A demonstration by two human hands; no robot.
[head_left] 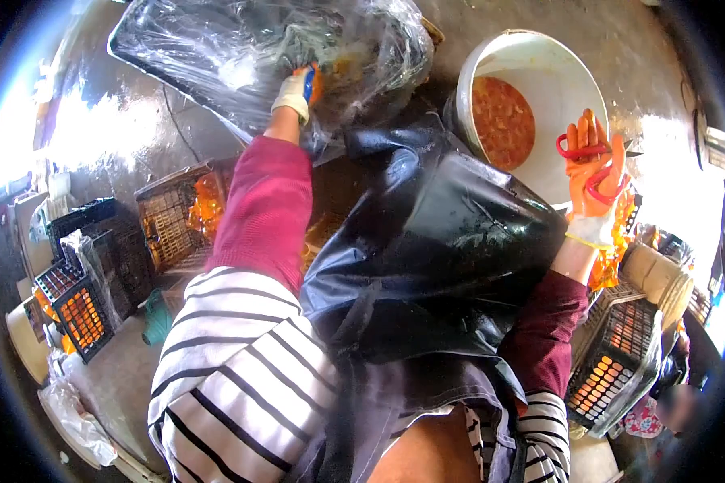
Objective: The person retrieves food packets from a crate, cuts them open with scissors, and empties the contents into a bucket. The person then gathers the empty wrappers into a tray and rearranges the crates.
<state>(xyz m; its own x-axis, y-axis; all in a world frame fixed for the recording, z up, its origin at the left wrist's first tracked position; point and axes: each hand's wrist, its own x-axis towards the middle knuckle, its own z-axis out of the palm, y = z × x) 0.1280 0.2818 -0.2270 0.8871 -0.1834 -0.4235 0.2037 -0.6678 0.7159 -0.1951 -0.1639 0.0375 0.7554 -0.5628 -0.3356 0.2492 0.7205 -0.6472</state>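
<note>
My left hand (pixel 300 90), in a white glove with orange and blue, reaches onto the clear plastic sheeting (pixel 209 48) over a large container at the top. Its fingers are partly hidden in the glare and folds. My right hand (pixel 594 165), in an orange and white glove, holds red-handled scissors (pixel 582 150), their handles around the fingers and the blades pointing right. It is beside the rim of a big white bucket (pixel 568 88), which has an orange-red mass (pixel 503 122) inside. A wet black apron (pixel 459 217) covers my lap.
A brown crate (pixel 166 233) with something orange stands left of my left arm. Black crates (pixel 84 314) are farther left. On the right are another black crate (pixel 612 378), a brown rounded container (pixel 648 278) and part of a person in patterned clothing (pixel 643 419).
</note>
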